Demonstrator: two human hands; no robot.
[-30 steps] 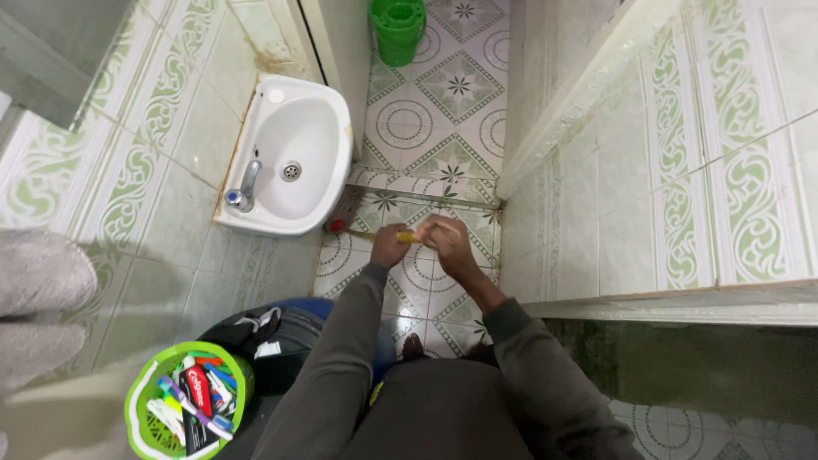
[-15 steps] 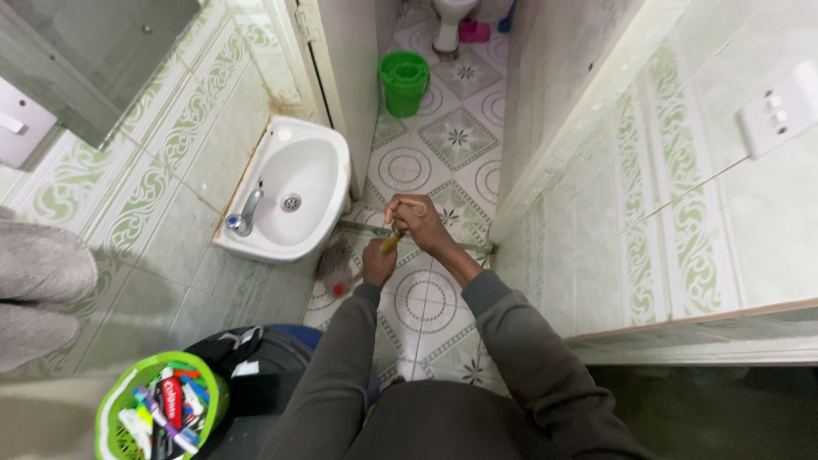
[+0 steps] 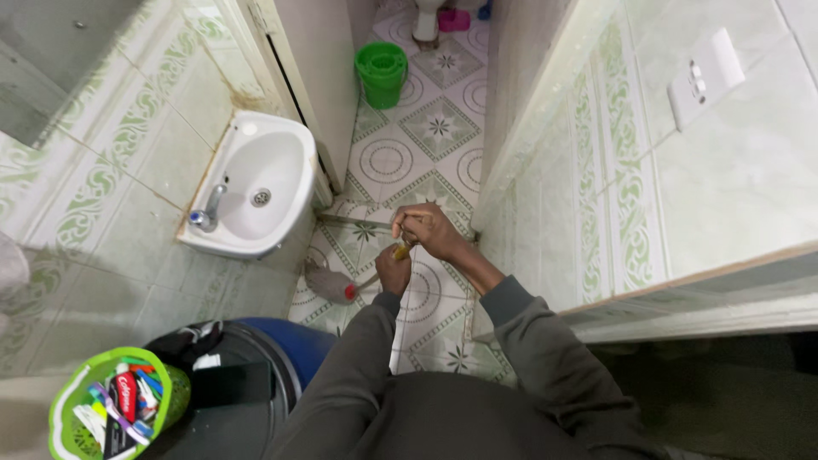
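Both arms are reaching forward and down, elbows bent. The left hand (image 3: 394, 271) is curling into a fist, the right hand (image 3: 426, 232) clenching just above it.

Lying on the patterned tiled floor (image 3: 430, 128): a broom head (image 3: 328, 283); standing farther off, a green bucket (image 3: 381, 74); nearer, a blue barrel (image 3: 294, 345).

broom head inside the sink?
No: the broom head lies on the tiled floor below the white sink, with both hands on its handle.
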